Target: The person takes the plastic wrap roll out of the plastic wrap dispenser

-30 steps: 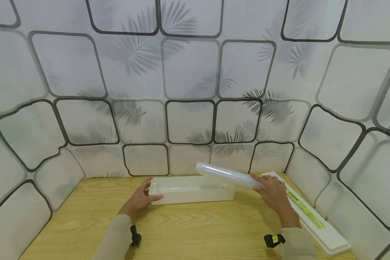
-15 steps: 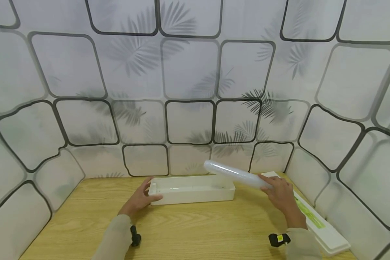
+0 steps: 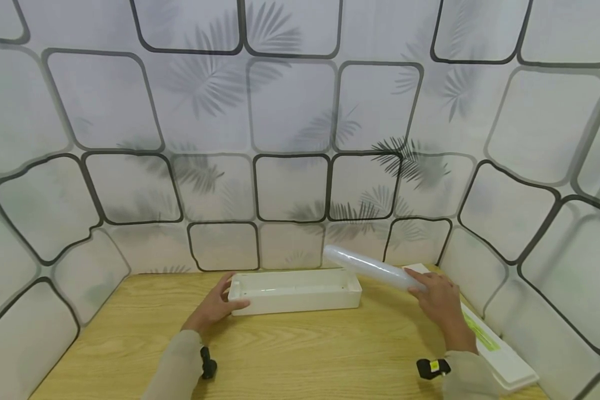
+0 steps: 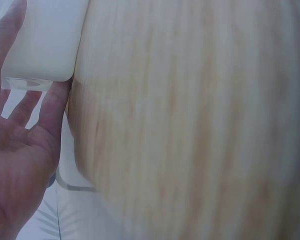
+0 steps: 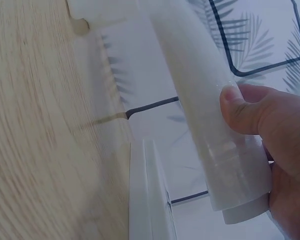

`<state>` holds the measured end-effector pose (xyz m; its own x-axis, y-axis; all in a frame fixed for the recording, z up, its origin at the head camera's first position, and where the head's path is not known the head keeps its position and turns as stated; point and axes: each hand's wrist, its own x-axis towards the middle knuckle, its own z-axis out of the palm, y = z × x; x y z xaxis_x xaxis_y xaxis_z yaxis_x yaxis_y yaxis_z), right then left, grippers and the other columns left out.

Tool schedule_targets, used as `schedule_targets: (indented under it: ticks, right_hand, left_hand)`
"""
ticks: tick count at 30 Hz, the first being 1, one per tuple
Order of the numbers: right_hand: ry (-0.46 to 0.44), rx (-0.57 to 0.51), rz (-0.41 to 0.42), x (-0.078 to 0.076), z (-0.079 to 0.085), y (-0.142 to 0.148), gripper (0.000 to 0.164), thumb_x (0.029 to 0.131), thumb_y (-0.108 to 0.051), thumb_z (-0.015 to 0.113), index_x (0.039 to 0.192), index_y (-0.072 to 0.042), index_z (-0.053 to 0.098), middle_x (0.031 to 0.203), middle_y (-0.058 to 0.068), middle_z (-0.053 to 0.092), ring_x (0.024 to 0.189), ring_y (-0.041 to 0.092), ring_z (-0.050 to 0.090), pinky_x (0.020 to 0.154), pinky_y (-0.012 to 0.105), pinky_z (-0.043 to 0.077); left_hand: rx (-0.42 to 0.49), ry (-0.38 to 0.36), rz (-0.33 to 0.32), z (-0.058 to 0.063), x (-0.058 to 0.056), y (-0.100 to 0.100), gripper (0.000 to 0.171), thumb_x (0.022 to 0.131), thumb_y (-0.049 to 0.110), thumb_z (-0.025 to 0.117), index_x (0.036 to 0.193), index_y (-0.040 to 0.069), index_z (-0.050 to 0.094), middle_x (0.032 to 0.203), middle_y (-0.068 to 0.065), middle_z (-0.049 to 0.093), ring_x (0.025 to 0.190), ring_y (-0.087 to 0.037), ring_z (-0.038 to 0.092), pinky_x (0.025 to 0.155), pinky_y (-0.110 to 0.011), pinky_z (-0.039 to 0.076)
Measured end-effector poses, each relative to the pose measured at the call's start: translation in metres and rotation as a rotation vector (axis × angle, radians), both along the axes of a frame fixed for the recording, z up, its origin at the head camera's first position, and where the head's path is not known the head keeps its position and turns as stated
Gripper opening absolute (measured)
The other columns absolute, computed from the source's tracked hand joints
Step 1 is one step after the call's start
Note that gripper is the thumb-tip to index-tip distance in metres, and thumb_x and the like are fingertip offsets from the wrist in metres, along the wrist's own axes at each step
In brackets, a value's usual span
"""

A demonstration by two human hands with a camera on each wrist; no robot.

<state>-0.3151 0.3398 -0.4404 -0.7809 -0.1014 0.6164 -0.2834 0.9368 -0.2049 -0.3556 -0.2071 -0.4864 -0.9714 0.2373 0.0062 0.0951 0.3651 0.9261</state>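
A roll of cling film slants in the air over the right end of a long white box, its far end higher than its near end. My right hand grips the roll by its near end; in the right wrist view the thumb lies along the film and the core sticks out below. The open-topped box rests on the table. At its left end my left hand holds it, thumb on the front wall, fingers behind; the left wrist view shows them around the box end.
A long white lid with a green label lies slanted at the table's right side, partly behind my right forearm. A patterned wall covering rises behind the wooden table and along both sides.
My right hand has moved to the right with the cling film roll, drawing it away from over the box. The left hand and the box have stayed in place.
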Motion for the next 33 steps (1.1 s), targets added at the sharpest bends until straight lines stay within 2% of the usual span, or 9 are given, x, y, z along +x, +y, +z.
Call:
schedule_targets:
  ticks: [6, 12, 20, 29, 33]
  right_hand:
    - [-0.104, -0.007, -0.044, 0.005, 0.001, 0.007, 0.047, 0.091, -0.021, 0.076, 0.136, -0.015, 0.067, 0.122, 0.028, 0.07, 0.1, 0.052, 0.062, 0.073, 0.064, 0.043]
    - [-0.168, -0.021, -0.075, 0.008, 0.004, 0.012, 0.047, 0.092, -0.02, 0.075, 0.139, -0.014, 0.065, 0.124, 0.032, 0.068, 0.102, 0.053, 0.061, 0.077, 0.067, 0.043]
    - [-0.221, -0.014, -0.1, 0.008, 0.001, 0.016, 0.046, 0.094, -0.021, 0.072, 0.139, -0.014, 0.065, 0.124, 0.032, 0.067, 0.103, 0.052, 0.061, 0.078, 0.067, 0.042]
    - [-0.264, -0.002, -0.113, 0.006, -0.002, 0.016, 0.046, 0.094, -0.024, 0.072, 0.138, -0.016, 0.065, 0.119, 0.033, 0.067, 0.098, 0.052, 0.062, 0.074, 0.063, 0.043]
    - [-0.317, -0.007, -0.113, 0.007, 0.001, 0.012, 0.046, 0.094, -0.024, 0.072, 0.138, -0.014, 0.065, 0.121, 0.035, 0.066, 0.102, 0.057, 0.061, 0.079, 0.069, 0.043]
  left_hand:
    - [-0.004, -0.003, 0.004, 0.001, 0.0, 0.0, 0.1, 0.092, 0.028, 0.08, 0.165, 0.017, 0.012, 0.169, -0.025, 0.022, 0.142, -0.047, 0.048, 0.094, -0.043, 0.055]
    - [-0.011, -0.009, 0.004, 0.001, -0.001, -0.001, 0.102, 0.092, 0.03, 0.08, 0.166, 0.017, 0.011, 0.17, -0.025, 0.021, 0.143, -0.048, 0.047, 0.096, -0.045, 0.056]
    - [-0.017, -0.008, 0.003, 0.0, -0.001, -0.001, 0.102, 0.092, 0.03, 0.08, 0.166, 0.016, 0.011, 0.17, -0.026, 0.019, 0.143, -0.05, 0.046, 0.094, -0.044, 0.056]
    - [-0.002, -0.005, -0.002, 0.0, 0.0, -0.001, 0.101, 0.092, 0.029, 0.08, 0.165, 0.018, 0.012, 0.17, -0.025, 0.021, 0.143, -0.049, 0.046, 0.092, -0.041, 0.056]
    - [-0.001, -0.004, -0.001, 0.0, 0.0, -0.001, 0.101, 0.092, 0.029, 0.08, 0.165, 0.017, 0.012, 0.17, -0.025, 0.02, 0.143, -0.048, 0.047, 0.092, -0.042, 0.056]
